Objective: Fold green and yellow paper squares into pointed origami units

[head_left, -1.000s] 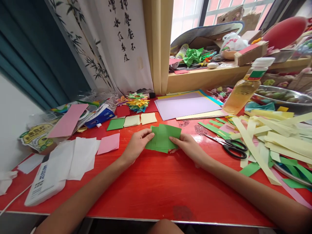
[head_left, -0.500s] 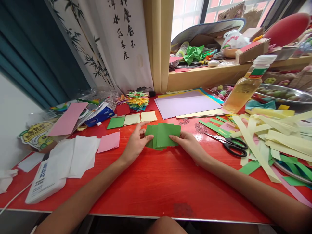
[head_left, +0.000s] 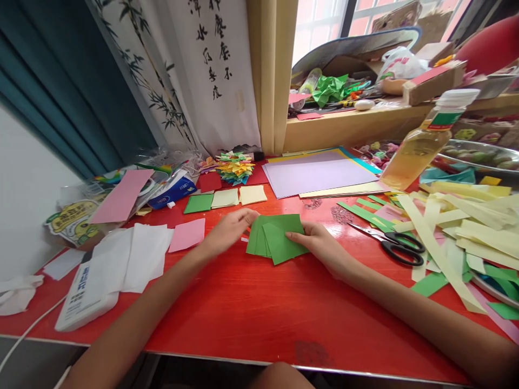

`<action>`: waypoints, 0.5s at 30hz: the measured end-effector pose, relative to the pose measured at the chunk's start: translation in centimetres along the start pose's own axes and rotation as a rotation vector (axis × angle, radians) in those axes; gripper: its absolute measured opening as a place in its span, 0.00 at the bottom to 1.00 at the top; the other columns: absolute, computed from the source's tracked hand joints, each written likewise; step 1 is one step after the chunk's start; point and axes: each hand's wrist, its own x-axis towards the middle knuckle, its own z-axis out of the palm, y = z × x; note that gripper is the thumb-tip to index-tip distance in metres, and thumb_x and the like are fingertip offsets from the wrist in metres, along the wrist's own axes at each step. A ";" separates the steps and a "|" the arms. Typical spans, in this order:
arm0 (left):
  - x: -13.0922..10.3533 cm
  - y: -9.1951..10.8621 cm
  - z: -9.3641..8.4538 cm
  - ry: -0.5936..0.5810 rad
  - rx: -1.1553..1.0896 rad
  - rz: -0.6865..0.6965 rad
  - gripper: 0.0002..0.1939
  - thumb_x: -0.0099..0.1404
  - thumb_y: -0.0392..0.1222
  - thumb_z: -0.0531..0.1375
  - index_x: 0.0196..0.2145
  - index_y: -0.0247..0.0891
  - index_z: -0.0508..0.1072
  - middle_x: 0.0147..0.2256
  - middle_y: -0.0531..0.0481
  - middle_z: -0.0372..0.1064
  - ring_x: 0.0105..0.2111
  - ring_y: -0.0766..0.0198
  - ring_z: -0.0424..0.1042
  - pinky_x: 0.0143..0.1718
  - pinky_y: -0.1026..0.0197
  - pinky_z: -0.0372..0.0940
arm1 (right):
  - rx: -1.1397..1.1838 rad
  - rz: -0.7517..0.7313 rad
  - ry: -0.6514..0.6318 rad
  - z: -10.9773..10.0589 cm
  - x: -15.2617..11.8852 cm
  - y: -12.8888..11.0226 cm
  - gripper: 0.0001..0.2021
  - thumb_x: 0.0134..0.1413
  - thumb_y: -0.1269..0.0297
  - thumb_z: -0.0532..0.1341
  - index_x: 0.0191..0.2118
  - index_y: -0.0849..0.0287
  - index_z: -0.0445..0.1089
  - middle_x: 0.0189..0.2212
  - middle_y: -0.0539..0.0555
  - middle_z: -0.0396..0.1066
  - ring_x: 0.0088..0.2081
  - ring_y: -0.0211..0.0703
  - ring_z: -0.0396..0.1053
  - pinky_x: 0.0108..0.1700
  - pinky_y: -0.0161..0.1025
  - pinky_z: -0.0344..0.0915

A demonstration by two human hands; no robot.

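While the right hand (head_left: 318, 246) grips a fan of green sheets (head_left: 279, 240), thumb pressed on the top sheet, the left hand (head_left: 227, 232) is at their upper left corner, its fingers slightly blurred; whether it pinches the paper or merely touches it cannot be told. The overlapping sheets are over the middle of a red table (head_left: 227, 319), between the person's 2 hands, the top sheet tilted across those beneath. Just beyond the left hand, a green stack (head_left: 198, 203) and 2 cream stacks (head_left: 225, 198) sit in a row, with a pink sheet (head_left: 187, 235) nearer the person. Behind the row stands a spiky ornament (head_left: 235, 167) of many-colored folded paper. To its right, a purple sheet (head_left: 320, 174) lies atop yellow and blue ones. On the right side of the table, scissors (head_left: 399, 248) with black handles lie partly open, their handles beside a heap of strips (head_left: 440, 229) in cream, green and pink. Beyond the heap stands a bottle (head_left: 424, 140) of amber liquid with a white cap, near a metal bowl (head_left: 508, 171). At far left, white tissues (head_left: 140, 256) spill from their pack (head_left: 87, 302), near a blue box (head_left: 172, 190).
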 end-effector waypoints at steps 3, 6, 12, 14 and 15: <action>1.1 -1.3 -5.0 0.199 0.558 0.076 0.17 0.63 0.49 0.46 0.38 0.38 0.69 0.42 0.45 0.67 0.43 0.58 0.65 0.46 0.57 0.57 | -0.035 0.003 -0.021 -0.2 0.0 0.1 0.14 0.52 0.63 0.55 0.44 0.59 0.68 0.38 0.54 0.72 0.39 0.46 0.70 0.41 0.42 0.66; 1.9 -4.3 -9.9 0.140 0.653 0.048 0.16 0.59 0.48 0.51 0.39 0.38 0.70 0.44 0.44 0.66 0.45 0.53 0.63 0.48 0.53 0.54 | -0.124 -0.019 -0.020 -0.3 0.2 0.4 0.13 0.52 0.62 0.55 0.43 0.58 0.68 0.37 0.53 0.72 0.40 0.47 0.70 0.39 0.41 0.66; 1.7 -9.6 -13.4 0.009 0.729 0.021 0.25 0.54 0.54 0.56 0.49 0.43 0.65 0.54 0.48 0.59 0.55 0.53 0.55 0.54 0.55 0.49 | -0.314 -0.055 0.042 -0.4 0.4 0.9 0.11 0.51 0.61 0.55 0.39 0.58 0.68 0.36 0.53 0.72 0.38 0.49 0.69 0.37 0.42 0.66; 1.6 -10.4 -13.2 0.021 0.752 0.027 0.26 0.56 0.55 0.54 0.50 0.43 0.64 0.55 0.48 0.58 0.56 0.54 0.54 0.55 0.56 0.48 | -0.340 -0.061 0.042 -0.4 0.5 0.8 0.10 0.51 0.61 0.54 0.38 0.57 0.67 0.36 0.53 0.72 0.37 0.49 0.69 0.37 0.43 0.65; 1.5 -10.7 -13.1 0.032 0.762 0.032 0.26 0.57 0.56 0.52 0.51 0.43 0.64 0.55 0.48 0.58 0.55 0.54 0.54 0.55 0.56 0.48 | -0.350 -0.062 0.043 -0.3 0.5 0.8 0.09 0.51 0.61 0.54 0.37 0.57 0.67 0.36 0.53 0.72 0.37 0.49 0.69 0.37 0.43 0.65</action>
